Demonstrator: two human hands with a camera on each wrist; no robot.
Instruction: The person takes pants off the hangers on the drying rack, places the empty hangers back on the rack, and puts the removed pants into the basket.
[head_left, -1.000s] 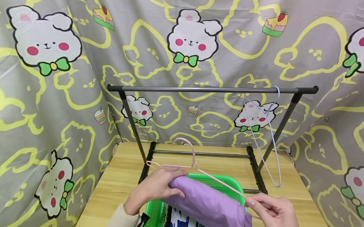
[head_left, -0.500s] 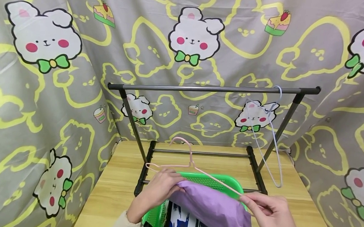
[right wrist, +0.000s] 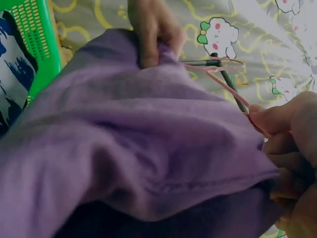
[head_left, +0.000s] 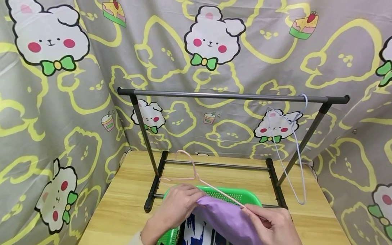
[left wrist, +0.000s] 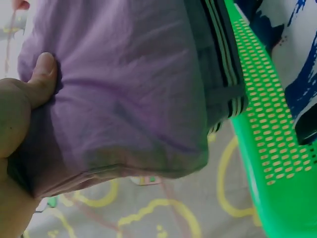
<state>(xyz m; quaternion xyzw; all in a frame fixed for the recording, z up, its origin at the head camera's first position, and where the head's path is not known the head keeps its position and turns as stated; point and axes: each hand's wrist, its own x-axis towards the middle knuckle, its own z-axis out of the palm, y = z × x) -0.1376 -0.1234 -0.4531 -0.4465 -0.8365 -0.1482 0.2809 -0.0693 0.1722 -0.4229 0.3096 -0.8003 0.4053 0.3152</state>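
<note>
A purple garment [head_left: 226,215] is held over the green basket, its exact kind unclear from the folds. My left hand [head_left: 181,201] grips its upper left edge; in the left wrist view the thumb [left wrist: 43,74] presses on the cloth and the fingers are hidden behind it. My right hand [head_left: 273,224] pinches one arm of a pink clothes hanger [head_left: 217,190] between thumb and fingers. The hanger's hook points up and left, and its left arm reaches behind my left hand. In the right wrist view, the cloth [right wrist: 148,114] spreads between both hands, its lower edge beside the right fingers.
Below the hands stands a green perforated basket [head_left: 245,192] with a white, blue and black patterned cloth [head_left: 192,232] in it. Behind is a grey-black rack [head_left: 200,95] on the wooden table [head_left: 115,206]. A pale blue hanger [head_left: 301,158] hangs at its right end. Patterned curtains surround the table.
My right hand and the pink hanger have shifted left, the hand now lying over the right part of the garment. My left hand has moved slightly right, still gripping the cloth.
</note>
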